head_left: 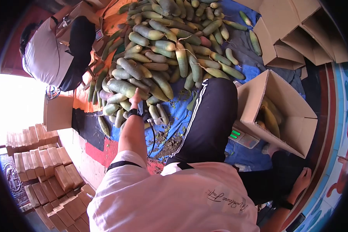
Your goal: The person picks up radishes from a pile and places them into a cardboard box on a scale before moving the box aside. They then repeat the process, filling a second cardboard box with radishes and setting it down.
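My left hand reaches into a big heap of green radishes. It is closed at the end of a large pale-green radish; its fingers are partly hidden. More radishes lie close around it. My right hand hangs at the lower right beside my dark trouser leg, its fingers loosely extended and holding nothing. An open cardboard box with several radishes inside stands to the right of my bent knee. Under it shows a digital scale with lit green digits.
Another person crouches at the upper left, near a cardboard box. Stacked flat brown cartons fill the lower left. Open cardboard boxes stand at the upper right. Blue sheeting covers the floor under the heap; a tiled wall borders the right.
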### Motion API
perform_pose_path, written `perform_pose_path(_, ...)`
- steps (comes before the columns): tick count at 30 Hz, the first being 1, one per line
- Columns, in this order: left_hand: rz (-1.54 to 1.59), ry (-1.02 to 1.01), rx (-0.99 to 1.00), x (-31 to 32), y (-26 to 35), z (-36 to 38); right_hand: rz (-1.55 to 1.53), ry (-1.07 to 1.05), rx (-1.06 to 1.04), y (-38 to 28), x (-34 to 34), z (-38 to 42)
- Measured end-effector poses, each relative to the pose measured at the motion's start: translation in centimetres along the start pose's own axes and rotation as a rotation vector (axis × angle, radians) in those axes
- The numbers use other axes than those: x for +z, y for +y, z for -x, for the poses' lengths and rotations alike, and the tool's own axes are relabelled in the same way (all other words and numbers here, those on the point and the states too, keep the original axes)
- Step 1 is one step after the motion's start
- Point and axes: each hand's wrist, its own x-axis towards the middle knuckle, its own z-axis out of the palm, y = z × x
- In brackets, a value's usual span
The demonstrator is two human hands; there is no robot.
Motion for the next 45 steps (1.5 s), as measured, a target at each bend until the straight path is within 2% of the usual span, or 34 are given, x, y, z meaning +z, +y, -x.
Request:
perform_pose_path(1, -0.005, -0.006, 0.005, 1.8, -1.5, -2.4, -0.006, -0.008, -0.002, 0.1, 0.0, 0.0)
perform_pose_path(5, 1.028, -0.081, 0.307, 6.7, -9.9, -9.6, -0.004, -0.038, 0.033, 0.1, -0.1, 0.1)
perform_pose_path(7, 1.034, -0.06, 0.292, 3.3, -7.5, -2.1, -0.009, -0.053, 0.049, 0.2, -0.1, 0.0)
perform_pose_path(8, 1.519, -0.212, -0.19, -1.9, -3.9, 4.1, -0.008, -0.063, 0.065, 0.2, -0.1, 0.1)
perform_pose_path(10, 1.686, -0.452, -0.175, -4.5, -2.6, 8.6, -0.01, -0.027, 0.054, -0.1, -0.1, 0.0)
perform_pose_path(12, 1.882, -0.226, -0.253, -5.6, -0.3, 13.2, -0.034, -0.01, 0.055, -0.7, -0.2, -0.1)
perform_pose_path(14, 1.773, -0.317, -0.215, -5.6, -2.7, 14.8, -0.042, 0.04, 0.084, -1.2, -0.2, 0.1)
perform_pose_path(15, 1.785, -0.293, -0.248, -5.3, -3.0, 15.4, -0.053, 0.045, 0.068, -1.4, -0.3, 0.1)
perform_pose_path(20, 1.71, -0.338, -0.33, -4.3, -1.0, 18.2, -0.062, 0.068, 0.076, -2.2, -0.7, 0.1)
perform_pose_path(22, 1.713, -0.284, -0.364, -3.5, 0.4, 19.2, -0.064, 0.083, 0.054, -2.1, -0.7, 0.0)
perform_pose_path(23, 1.716, -0.33, -0.251, -2.7, -0.1, 18.4, -0.067, 0.093, 0.048, -2.1, -0.8, 0.1)
perform_pose_path(29, 1.749, -0.284, -0.437, -2.6, 2.3, 17.3, -0.111, 0.155, 0.038, -1.6, -1.0, 0.9)
perform_pose_path(33, 1.64, -0.307, -0.446, -3.0, 2.7, 16.6, -0.09, 0.133, 0.081, -1.5, -1.2, 1.2)
perform_pose_path(36, 1.618, -0.217, -0.343, -2.8, 2.4, 15.9, -0.102, 0.134, 0.095, -1.3, -1.2, 1.1)
perform_pose_path(38, 1.605, -0.218, -0.441, -3.2, 2.5, 16.2, -0.107, 0.142, 0.092, -1.2, -1.0, 1.1)
perform_pose_path(45, 1.508, -0.21, -0.394, -4.4, 0.8, 16.2, -0.101, 0.137, 0.114, -1.6, -1.1, 1.1)
